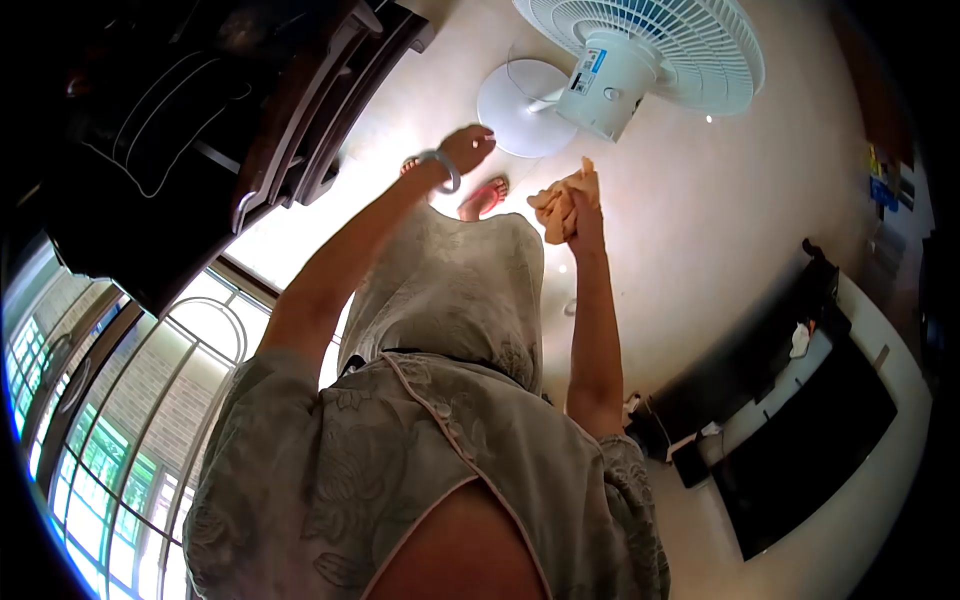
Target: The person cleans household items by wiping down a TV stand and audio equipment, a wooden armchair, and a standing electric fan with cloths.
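Note:
My right hand (585, 222) grips a crumpled orange-tan cloth (562, 200), which bunches out past the fingers in front of the standing fan (610, 85). Part of the cloth hides those fingers. My left hand (468, 150), with a pale bangle (447, 170) on its wrist, hangs in the air near the fan's round white base (510, 95). Its fingers are curled in, and whether anything small is between them cannot be made out. The white fan has a wide grille and a boxy motor housing with a blue label. Neither hand touches it.
Dark wooden furniture (290, 120) with black things on it stands at the left. Barred glass doors (130, 430) let in light behind it. A large black television (810, 450) and a dark cabinet (740, 350) are at the right. My foot in a red slipper (483, 199) stands on the pale floor.

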Action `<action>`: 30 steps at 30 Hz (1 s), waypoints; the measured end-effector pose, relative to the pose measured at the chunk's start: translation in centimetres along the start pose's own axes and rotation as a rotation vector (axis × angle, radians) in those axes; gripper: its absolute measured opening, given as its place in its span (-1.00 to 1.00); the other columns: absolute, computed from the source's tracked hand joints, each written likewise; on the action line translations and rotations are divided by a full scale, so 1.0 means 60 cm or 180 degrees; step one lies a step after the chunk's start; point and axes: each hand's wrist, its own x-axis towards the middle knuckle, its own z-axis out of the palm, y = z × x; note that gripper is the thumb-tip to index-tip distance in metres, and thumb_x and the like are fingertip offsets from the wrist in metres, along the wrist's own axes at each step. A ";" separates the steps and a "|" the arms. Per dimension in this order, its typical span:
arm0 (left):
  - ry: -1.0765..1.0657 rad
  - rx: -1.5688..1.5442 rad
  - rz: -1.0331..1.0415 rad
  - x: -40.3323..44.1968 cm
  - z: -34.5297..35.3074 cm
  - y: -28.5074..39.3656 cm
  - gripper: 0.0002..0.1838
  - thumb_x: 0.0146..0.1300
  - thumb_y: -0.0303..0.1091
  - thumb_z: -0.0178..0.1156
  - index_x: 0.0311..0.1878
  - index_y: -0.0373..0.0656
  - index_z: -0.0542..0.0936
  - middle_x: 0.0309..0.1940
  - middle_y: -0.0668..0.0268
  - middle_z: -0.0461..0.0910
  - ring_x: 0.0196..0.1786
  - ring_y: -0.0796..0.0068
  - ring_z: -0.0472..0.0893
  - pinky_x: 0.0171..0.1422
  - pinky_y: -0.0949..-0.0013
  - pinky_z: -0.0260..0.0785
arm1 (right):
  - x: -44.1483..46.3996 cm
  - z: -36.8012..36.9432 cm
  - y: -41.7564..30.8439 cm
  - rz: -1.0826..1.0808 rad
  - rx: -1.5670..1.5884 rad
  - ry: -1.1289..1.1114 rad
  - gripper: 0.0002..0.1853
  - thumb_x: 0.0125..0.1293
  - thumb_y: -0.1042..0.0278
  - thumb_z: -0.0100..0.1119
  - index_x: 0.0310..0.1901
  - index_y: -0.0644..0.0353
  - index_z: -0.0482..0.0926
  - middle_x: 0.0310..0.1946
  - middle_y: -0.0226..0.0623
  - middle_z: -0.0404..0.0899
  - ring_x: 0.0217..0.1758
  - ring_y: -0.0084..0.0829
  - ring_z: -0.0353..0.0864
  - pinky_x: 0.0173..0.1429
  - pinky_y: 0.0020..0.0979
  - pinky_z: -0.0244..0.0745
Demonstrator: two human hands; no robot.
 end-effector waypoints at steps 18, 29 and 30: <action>0.3178 0.3108 -0.0866 0.061 -0.412 -0.148 -0.23 0.31 0.34 0.03 0.35 -0.08 0.40 0.22 0.03 0.50 0.25 -0.13 0.47 0.37 -0.23 0.18 | 0.217 -0.010 0.117 -0.0189 -0.0016 -0.0203 -0.68 0.22 0.37 0.28 -0.01 0.25 0.51 -0.21 -0.30 0.60 -0.20 -0.38 0.68 -0.05 -0.37 0.66; 0.4377 0.4122 -0.0235 0.046 -0.424 -0.160 -0.30 0.30 0.40 0.03 0.11 -0.06 0.63 -0.28 0.13 0.72 -0.26 0.13 0.73 -0.26 0.17 0.60 | 0.522 -0.130 0.193 -0.0666 -0.1433 0.0542 -0.65 0.14 0.44 0.36 -0.02 0.27 0.54 -0.17 -0.28 0.62 -0.22 -0.44 0.66 -0.14 -0.40 0.62; 0.4567 0.4275 -0.0220 0.052 -0.416 -0.162 -0.28 0.31 0.43 -0.02 0.10 -0.05 0.64 -0.28 0.14 0.73 -0.27 0.16 0.74 -0.29 0.20 0.60 | 0.563 -0.155 0.199 -0.0832 -0.1558 0.0603 -0.61 0.15 0.43 0.36 0.02 0.28 0.53 -0.13 -0.28 0.62 -0.18 -0.43 0.66 -0.11 -0.40 0.62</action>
